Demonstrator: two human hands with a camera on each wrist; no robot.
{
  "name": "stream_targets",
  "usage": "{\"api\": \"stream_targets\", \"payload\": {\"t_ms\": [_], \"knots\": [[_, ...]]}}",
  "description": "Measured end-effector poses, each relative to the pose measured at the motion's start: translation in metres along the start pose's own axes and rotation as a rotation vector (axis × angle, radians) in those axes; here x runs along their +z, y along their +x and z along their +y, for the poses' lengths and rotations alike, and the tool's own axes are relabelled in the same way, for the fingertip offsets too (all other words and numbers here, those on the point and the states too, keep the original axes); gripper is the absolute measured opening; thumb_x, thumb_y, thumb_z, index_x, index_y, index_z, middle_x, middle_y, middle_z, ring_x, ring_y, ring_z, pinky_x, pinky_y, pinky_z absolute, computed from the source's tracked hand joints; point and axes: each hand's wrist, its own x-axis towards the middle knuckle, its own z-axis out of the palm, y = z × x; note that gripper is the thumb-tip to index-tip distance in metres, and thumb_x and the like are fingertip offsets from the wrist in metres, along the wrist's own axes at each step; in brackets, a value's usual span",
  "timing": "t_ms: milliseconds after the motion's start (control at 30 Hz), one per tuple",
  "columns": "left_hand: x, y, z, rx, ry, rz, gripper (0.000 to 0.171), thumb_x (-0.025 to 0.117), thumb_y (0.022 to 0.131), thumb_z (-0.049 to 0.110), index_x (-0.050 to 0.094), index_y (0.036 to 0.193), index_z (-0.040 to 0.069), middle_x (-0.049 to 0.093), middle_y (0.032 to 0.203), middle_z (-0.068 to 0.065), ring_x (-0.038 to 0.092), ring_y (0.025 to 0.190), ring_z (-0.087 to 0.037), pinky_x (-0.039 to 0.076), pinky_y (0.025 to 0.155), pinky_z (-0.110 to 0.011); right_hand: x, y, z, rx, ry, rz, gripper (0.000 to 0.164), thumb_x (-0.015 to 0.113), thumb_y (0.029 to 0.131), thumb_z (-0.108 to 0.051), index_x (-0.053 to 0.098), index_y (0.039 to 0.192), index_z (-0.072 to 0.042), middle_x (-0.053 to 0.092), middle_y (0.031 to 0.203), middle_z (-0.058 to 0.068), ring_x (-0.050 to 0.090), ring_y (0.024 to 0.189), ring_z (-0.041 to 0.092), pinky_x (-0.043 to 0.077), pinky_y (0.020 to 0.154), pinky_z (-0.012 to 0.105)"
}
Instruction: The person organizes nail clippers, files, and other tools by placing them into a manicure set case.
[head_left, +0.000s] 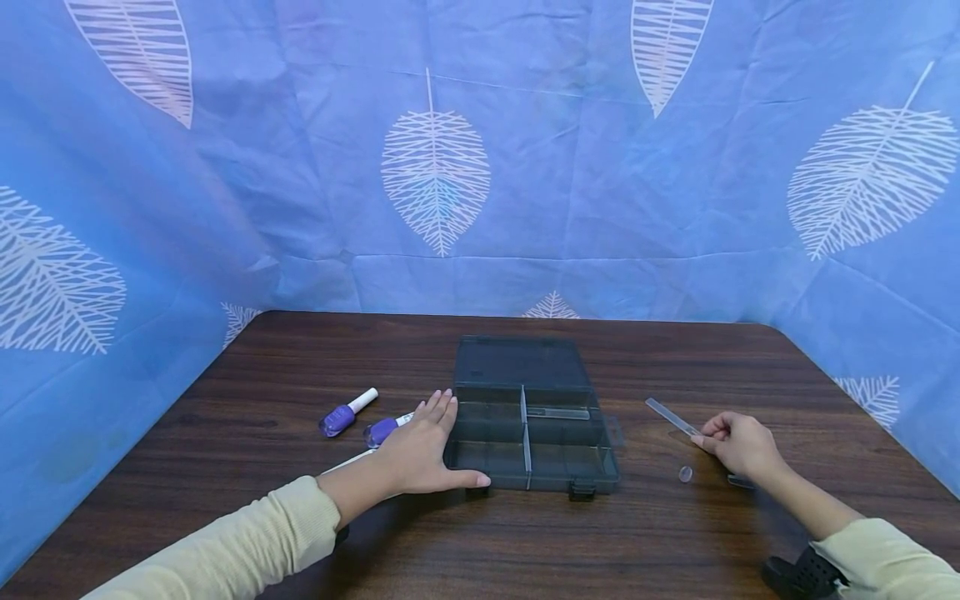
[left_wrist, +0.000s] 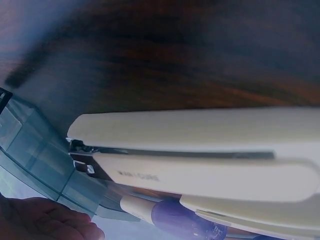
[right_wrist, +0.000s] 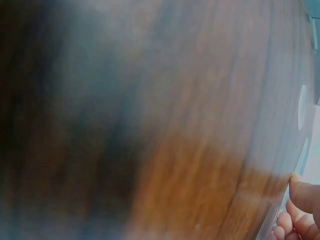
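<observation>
A dark translucent compartment box stands on the table with its lid laid back. My left hand rests along its left edge, fingers stretched out and thumb over the front rim. Inside are white divider walls and a clear strip in the back right part. To the right of the box, my right hand pinches one end of a clear flat plastic strip between thumb and fingers. The right wrist view catches just the fingertips on the strip, at its right edge.
Two purple nail polish bottles lie left of the box. White long-handled items, one marked manicure, lie below my left wrist. A small clear round piece and a dark piece are near my right hand.
</observation>
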Motion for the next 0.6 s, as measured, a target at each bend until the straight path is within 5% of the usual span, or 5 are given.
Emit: {"api": "stream_targets", "payload": {"t_ms": [600], "knots": [[0.0012, -0.0002, 0.0009, -0.003, 0.016, 0.016, 0.110, 0.053, 0.073, 0.075, 0.020, 0.147, 0.000, 0.017, 0.155, -0.017, 0.015, 0.143, -0.031, 0.026, 0.112, -0.048, -0.0089, 0.0061, -0.0066, -0.041, -0.047, -0.071, 0.014, 0.058, 0.088, -0.005, 0.059, 0.081, 0.007, 0.058, 0.071, 0.011, 0.050, 0.062, 0.016, 0.041, 0.055, 0.030]]}}
